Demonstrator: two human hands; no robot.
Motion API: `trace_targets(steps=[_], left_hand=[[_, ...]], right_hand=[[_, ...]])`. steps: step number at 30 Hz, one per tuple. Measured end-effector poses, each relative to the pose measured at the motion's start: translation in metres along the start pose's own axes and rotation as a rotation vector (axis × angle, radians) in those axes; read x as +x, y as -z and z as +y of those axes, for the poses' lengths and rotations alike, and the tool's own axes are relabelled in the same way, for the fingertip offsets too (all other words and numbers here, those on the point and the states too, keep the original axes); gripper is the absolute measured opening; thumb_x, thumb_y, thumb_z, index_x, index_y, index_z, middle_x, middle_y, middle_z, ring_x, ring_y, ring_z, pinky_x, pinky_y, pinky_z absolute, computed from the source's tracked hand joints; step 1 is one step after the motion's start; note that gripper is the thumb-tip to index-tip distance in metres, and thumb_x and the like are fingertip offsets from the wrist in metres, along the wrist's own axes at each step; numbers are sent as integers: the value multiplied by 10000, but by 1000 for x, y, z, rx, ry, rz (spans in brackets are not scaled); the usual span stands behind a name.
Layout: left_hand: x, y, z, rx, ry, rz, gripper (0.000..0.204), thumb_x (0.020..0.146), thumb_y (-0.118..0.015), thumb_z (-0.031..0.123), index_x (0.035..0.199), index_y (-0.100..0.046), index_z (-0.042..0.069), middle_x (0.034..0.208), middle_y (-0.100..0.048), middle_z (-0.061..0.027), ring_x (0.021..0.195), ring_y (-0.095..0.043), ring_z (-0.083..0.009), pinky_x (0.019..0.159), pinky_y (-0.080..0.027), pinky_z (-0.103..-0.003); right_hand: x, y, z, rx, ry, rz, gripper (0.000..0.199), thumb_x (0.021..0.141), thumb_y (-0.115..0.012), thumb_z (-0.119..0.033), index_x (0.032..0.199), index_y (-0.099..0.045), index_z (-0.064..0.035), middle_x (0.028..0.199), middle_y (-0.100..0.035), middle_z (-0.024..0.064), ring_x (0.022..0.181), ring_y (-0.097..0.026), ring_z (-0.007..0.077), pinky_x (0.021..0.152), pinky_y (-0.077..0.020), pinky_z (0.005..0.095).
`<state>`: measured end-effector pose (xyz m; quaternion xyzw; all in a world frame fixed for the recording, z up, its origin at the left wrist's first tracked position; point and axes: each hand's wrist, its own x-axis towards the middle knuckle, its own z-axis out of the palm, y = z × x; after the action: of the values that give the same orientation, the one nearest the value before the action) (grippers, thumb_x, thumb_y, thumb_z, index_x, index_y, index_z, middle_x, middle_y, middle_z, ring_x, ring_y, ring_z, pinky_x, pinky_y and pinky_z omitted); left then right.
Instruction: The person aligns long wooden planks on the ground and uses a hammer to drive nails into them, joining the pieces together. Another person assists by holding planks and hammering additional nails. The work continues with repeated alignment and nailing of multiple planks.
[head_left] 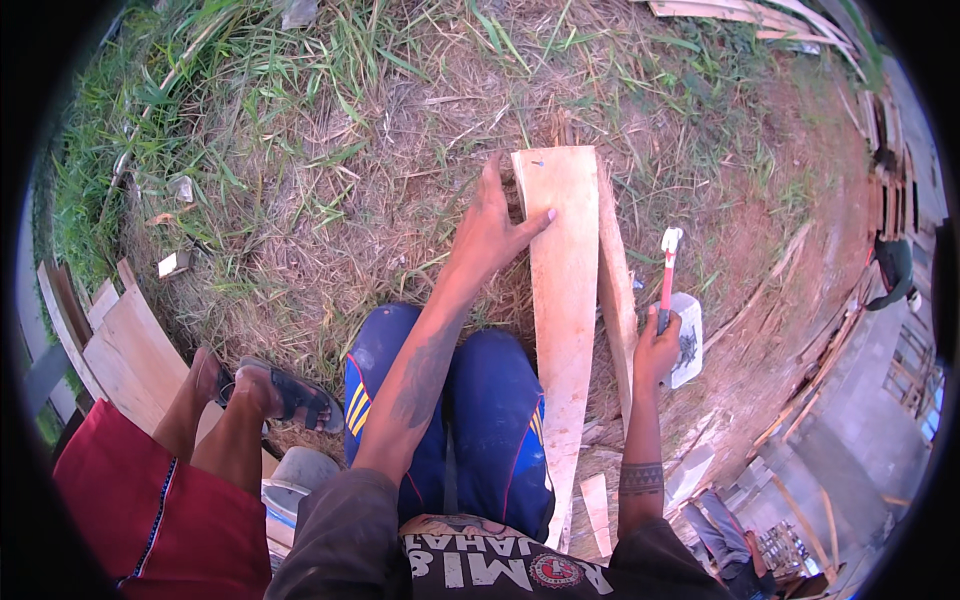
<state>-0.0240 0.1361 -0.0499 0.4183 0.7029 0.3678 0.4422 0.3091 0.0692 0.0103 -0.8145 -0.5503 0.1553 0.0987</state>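
Observation:
A long pale wooden board (565, 270) runs from beside my knees toward the grass, with a second plank (616, 300) under its right side. Near the board's far end a small nail (538, 163) stands up. My left hand (487, 225) has its thumb resting on the board's face; its fingers stretch out past the left edge, apart from one another. To the right of the boards, my right hand (656, 348) grips a hammer (668, 270) by its dark grip, head upward. Just beyond that hand lies a white tub (694, 310) holding small dark pieces.
At left stands another person in red shorts (180, 520) and dark sandals (300, 400), near leaning wood sheets (130, 340) and a grey bucket (305, 468). Planks (760, 15) lie at the far right. Another seated person (720, 540) shows at lower right.

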Motion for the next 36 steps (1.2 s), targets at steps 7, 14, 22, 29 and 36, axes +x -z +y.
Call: trace_targets(steps=[7,14,22,29,36], left_hand=[[32,19,-6,-285,-356,166,299,1101,-555,155,1316,-689,-4,1385,-659,-135,1314,-619,-282,1149,-453,-412],[44,-6,-25,-494,-258,57,313,1126,-512,183,1304,-696,2,1287,-725,-145,1208,-676,-238,1066,-497,-375],[43,-14,-23,-494,-294,89,323,1136,-484,207,1313,-656,-2,1269,-710,-142,1173,-675,-235,1036,-508,-375],[39,-20,-20,-428,-312,111,321,1131,-497,212,1278,-661,-23,1272,-708,-166,1165,-684,-244,1002,-528,-376],[37,-10,-28,-401,-342,136,318,1129,-483,203,1284,-637,-28,1261,-715,-166,1148,-696,-240,976,-542,-367]], right_hand=[[-66,-7,-17,99,252,-38,608,1009,-712,-217,1479,-441,56,1436,-451,310,1323,-490,471,1089,-412,553],[-163,-31,8,-4,79,-229,1082,800,-888,-576,1519,-402,69,1422,-465,322,1304,-503,469,1116,-414,552],[-147,-70,66,190,-7,-151,456,1015,-708,-415,950,-677,35,691,-628,157,605,-620,273,590,-490,412],[-133,-45,60,224,59,-229,485,1079,-580,-426,961,-694,30,641,-629,168,544,-638,291,534,-476,418],[-134,-35,34,209,57,-286,581,1105,-523,-497,972,-685,44,661,-605,68,596,-543,140,559,-439,345]])
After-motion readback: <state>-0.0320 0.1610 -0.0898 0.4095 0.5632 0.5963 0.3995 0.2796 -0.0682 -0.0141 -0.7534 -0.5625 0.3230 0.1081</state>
